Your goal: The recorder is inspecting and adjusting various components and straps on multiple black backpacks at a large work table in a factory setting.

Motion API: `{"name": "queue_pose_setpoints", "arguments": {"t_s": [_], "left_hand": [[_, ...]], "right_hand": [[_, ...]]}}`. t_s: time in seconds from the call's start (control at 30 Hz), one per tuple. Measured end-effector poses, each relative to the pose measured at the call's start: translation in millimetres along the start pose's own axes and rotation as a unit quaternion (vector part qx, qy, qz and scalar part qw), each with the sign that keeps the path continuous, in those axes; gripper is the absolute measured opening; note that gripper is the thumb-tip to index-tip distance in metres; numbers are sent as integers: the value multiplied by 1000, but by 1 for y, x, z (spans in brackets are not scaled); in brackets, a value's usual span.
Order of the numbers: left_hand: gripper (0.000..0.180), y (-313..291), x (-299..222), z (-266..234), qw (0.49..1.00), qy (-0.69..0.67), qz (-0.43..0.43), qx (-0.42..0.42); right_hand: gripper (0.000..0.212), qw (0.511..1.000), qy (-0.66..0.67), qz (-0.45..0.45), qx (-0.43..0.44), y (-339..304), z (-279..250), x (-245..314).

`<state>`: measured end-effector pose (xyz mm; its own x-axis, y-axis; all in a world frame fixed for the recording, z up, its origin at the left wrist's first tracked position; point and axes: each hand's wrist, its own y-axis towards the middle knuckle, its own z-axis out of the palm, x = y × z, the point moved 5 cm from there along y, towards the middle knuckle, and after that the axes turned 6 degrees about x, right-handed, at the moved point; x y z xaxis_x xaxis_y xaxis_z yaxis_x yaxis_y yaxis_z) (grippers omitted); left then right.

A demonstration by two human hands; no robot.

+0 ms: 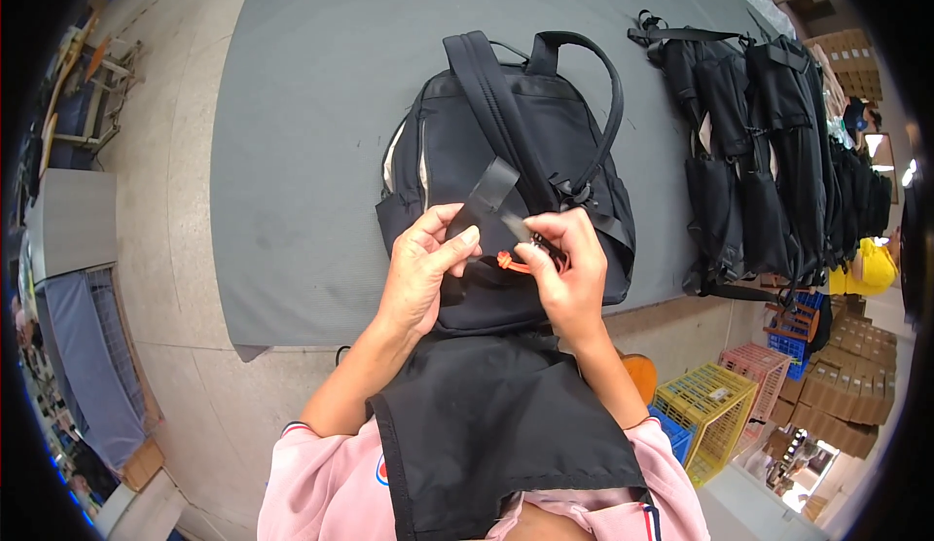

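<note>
A black backpack (457,142) lies on the grey table with its shoulder straps upward and its bottom toward me. Over its lower part, my left hand (425,259) pinches a black webbing strap (494,186) between thumb and fingers. My right hand (569,264) is closed on the strap's other stretch, just to the right. A knotted orange cord (513,263) hangs out of the right hand, from a small dark piece mostly hidden by the fingers. Its kind I cannot make out. A dark strap adjuster (574,191) sits beyond the right hand.
The grey table (302,152) spreads under the backpack. A row of black backpacks (754,152) stands along its right side. Beyond the near right edge are a yellow crate (708,405), a pink crate (759,376) and stacked cartons (851,376). A black apron (496,424) covers my front.
</note>
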<state>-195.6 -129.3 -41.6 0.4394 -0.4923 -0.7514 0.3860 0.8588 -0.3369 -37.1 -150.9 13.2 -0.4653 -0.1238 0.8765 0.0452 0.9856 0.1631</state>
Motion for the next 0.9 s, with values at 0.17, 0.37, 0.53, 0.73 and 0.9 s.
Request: {"name": "queue_pose_setpoints", "arguments": {"t_s": [0.17, 0.37, 0.53, 0.73, 0.9], "left_hand": [[25, -5, 1, 14, 995, -8, -67, 76], [52, -16, -18, 19, 953, 276, 121, 2], [14, -14, -30, 24, 817, 491, 302, 3], [19, -6, -18, 5, 977, 205, 58, 1], [15, -8, -15, 5, 970, 225, 91, -21]], "right_hand": [[42, 907, 373, 186, 58, 27, 20, -13], [23, 914, 339, 206, 86, 33, 29, -6], [16, 916, 323, 203, 125, 40, 33, -17], [18, 899, 330, 243, 152, 29, 34, -26], [18, 937, 255, 203, 127, 23, 24, -16]]}}
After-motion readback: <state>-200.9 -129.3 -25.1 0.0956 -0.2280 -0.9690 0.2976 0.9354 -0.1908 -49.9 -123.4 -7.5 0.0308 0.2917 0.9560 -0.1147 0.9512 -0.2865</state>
